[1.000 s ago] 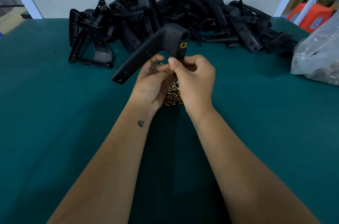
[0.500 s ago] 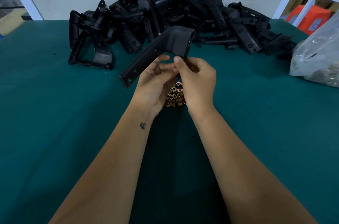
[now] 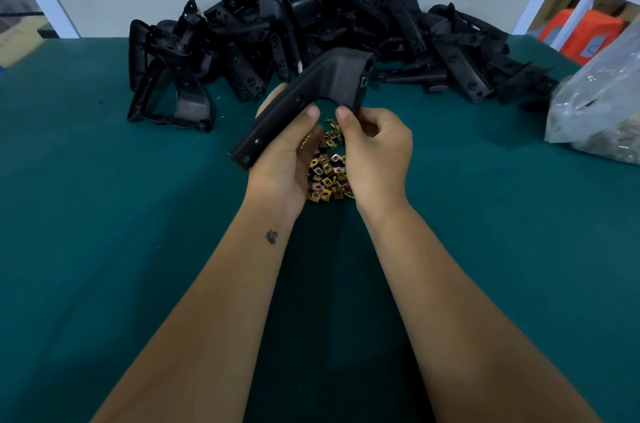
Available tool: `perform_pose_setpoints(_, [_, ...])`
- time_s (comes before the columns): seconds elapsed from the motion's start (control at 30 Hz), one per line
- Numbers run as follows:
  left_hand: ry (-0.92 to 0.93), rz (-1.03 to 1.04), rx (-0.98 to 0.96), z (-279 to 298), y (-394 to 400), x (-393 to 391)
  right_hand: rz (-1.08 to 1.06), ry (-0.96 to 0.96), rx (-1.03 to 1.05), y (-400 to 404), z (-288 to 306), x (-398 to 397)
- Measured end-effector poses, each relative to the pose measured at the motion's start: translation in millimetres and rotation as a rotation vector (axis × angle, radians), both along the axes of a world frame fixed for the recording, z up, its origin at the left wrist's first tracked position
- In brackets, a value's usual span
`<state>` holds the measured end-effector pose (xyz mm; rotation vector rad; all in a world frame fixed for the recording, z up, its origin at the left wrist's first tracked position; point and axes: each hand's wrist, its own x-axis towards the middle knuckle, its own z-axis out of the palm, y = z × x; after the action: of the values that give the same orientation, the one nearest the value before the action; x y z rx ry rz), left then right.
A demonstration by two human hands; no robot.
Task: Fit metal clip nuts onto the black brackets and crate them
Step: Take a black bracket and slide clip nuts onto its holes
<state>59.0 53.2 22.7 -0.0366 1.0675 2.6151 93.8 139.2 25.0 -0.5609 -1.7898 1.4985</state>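
An angled black bracket (image 3: 318, 90) hangs above the green table, held in both hands. My left hand (image 3: 287, 159) grips its long arm from below, thumb on top. My right hand (image 3: 377, 148) pinches the short end by its lower edge. A clip nut (image 3: 364, 80) shows on the short end's right side. Below the hands lies a small heap of brass-coloured clip nuts (image 3: 327, 176). A big pile of black brackets (image 3: 311, 31) fills the back of the table.
A clear plastic bag (image 3: 602, 103) with small metal parts lies at the right edge. An orange stool (image 3: 581, 34) and white frame stand beyond the table at the right. Green table surface (image 3: 104, 214) spreads left and near.
The hands have drawn a little apart, uncovering more of the clip-nut heap. The bracket has turned, so the clip nut on its end now shows only edge-on.
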Motion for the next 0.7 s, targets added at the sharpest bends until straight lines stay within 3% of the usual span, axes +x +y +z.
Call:
perform_pose_setpoints(0.37, [-0.134,0.008,0.351,-1,-6,-2,-0.053,0.087,0.379,-22,6,10])
perform_pose_setpoints(0.7, [-0.189,-0.041,0.387,-1,-3,-3,-0.198,0.169,0.718,-23,4,9])
